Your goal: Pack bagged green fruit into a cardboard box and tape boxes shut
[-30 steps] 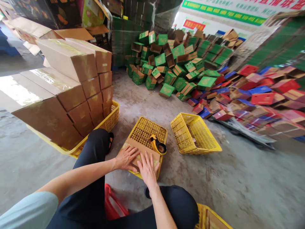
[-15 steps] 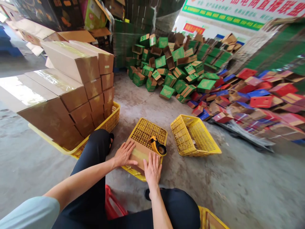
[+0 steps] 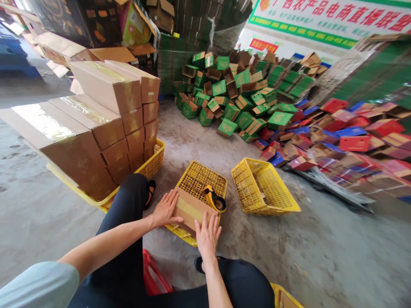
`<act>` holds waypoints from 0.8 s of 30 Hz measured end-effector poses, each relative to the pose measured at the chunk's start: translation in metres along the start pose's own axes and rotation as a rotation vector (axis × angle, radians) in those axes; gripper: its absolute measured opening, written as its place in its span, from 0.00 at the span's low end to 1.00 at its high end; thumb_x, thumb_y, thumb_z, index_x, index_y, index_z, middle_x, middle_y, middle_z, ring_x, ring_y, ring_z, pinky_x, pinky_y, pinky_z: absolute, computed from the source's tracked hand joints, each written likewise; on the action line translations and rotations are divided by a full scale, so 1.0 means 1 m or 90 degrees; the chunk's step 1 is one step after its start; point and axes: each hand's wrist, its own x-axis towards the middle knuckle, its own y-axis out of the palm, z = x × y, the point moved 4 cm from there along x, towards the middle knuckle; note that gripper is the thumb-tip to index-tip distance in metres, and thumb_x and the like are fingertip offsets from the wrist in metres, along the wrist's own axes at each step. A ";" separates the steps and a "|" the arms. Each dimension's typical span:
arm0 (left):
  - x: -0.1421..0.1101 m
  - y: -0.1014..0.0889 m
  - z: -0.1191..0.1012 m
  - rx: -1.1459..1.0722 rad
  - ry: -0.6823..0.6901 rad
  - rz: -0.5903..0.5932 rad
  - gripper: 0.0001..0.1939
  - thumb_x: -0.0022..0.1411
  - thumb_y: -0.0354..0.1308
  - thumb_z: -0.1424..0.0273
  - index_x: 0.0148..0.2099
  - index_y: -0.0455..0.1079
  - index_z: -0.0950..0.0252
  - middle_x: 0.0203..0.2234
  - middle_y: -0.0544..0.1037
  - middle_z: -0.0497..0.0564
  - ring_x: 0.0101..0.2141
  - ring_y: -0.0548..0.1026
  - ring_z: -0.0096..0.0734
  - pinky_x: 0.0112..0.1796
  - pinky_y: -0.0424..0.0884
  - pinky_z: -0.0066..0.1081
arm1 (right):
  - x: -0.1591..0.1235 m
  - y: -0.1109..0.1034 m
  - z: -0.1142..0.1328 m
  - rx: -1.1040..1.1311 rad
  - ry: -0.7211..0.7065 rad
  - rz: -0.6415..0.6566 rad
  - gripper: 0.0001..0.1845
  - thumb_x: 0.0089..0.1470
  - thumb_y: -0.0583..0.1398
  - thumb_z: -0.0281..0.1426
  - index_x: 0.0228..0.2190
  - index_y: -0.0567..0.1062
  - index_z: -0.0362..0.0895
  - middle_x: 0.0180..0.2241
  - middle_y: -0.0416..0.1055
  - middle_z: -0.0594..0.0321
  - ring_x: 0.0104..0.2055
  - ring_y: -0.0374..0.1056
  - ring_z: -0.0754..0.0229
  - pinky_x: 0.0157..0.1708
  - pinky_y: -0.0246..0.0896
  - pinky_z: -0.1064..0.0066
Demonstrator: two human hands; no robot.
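Observation:
A brown cardboard box with a strip of clear yellowish tape along its top lies on an upturned yellow plastic crate between my knees. My left hand rests at the box's left end, fingers stretched out. At the right end, my right hand lies with its fingers spread over the edge. Neither hand is wrapped around anything. A tape dispenser, yellow and black, sits on the crate just behind the box, near my right fingertips.
Taped cardboard boxes are stacked in a yellow crate on the left. Another yellow crate stands to the right. Green cartons and red and blue cartons lie heaped behind. Part of a red stool shows below me.
My view has shifted slightly, so the surroundings sit a little lower and further right. Both hands stay at the box's ends; more of its taped top shows beside my right hand.

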 end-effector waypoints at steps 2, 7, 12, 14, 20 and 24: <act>0.001 -0.001 -0.009 -0.003 0.025 -0.003 0.62 0.58 0.42 0.28 0.73 0.54 0.77 0.69 0.57 0.76 0.70 0.54 0.63 0.65 0.54 0.56 | 0.001 -0.006 0.019 0.001 -0.047 -0.004 0.37 0.71 0.42 0.49 0.68 0.64 0.39 0.70 0.56 0.38 0.72 0.52 0.34 0.66 0.47 0.37; 0.011 -0.007 -0.015 -0.029 0.021 -0.030 0.52 0.63 0.44 0.32 0.64 0.67 0.76 0.59 0.71 0.72 0.61 0.68 0.59 0.62 0.63 0.52 | 0.014 -0.019 0.051 0.085 -0.108 -0.025 0.29 0.73 0.44 0.41 0.61 0.72 0.39 0.61 0.68 0.43 0.60 0.65 0.44 0.59 0.61 0.55; 0.016 -0.005 -0.008 -0.012 0.038 -0.040 0.31 0.74 0.46 0.50 0.63 0.68 0.71 0.57 0.72 0.67 0.59 0.68 0.54 0.59 0.67 0.52 | 0.031 -0.021 0.064 0.139 -0.153 -0.030 0.26 0.72 0.44 0.33 0.59 0.73 0.38 0.56 0.71 0.45 0.54 0.66 0.48 0.57 0.62 0.57; 0.017 -0.003 -0.006 -0.006 0.047 -0.033 0.26 0.76 0.46 0.58 0.64 0.67 0.70 0.58 0.72 0.65 0.60 0.67 0.53 0.60 0.66 0.54 | 0.036 -0.019 0.068 0.151 -0.157 -0.030 0.25 0.71 0.45 0.32 0.60 0.72 0.38 0.56 0.71 0.45 0.53 0.66 0.48 0.56 0.61 0.56; 0.022 0.000 -0.007 -0.033 0.101 0.004 0.23 0.76 0.42 0.69 0.66 0.66 0.66 0.58 0.73 0.59 0.61 0.67 0.44 0.64 0.63 0.52 | 0.042 -0.015 0.080 0.184 -0.204 -0.021 0.27 0.68 0.46 0.27 0.63 0.70 0.37 0.58 0.70 0.45 0.56 0.64 0.48 0.60 0.60 0.54; 0.021 -0.002 -0.005 -0.040 0.098 -0.006 0.24 0.77 0.42 0.65 0.69 0.63 0.66 0.60 0.73 0.60 0.62 0.67 0.46 0.63 0.65 0.52 | 0.040 -0.015 0.082 0.160 -0.202 -0.023 0.27 0.71 0.45 0.32 0.63 0.70 0.37 0.59 0.69 0.45 0.56 0.65 0.47 0.60 0.60 0.55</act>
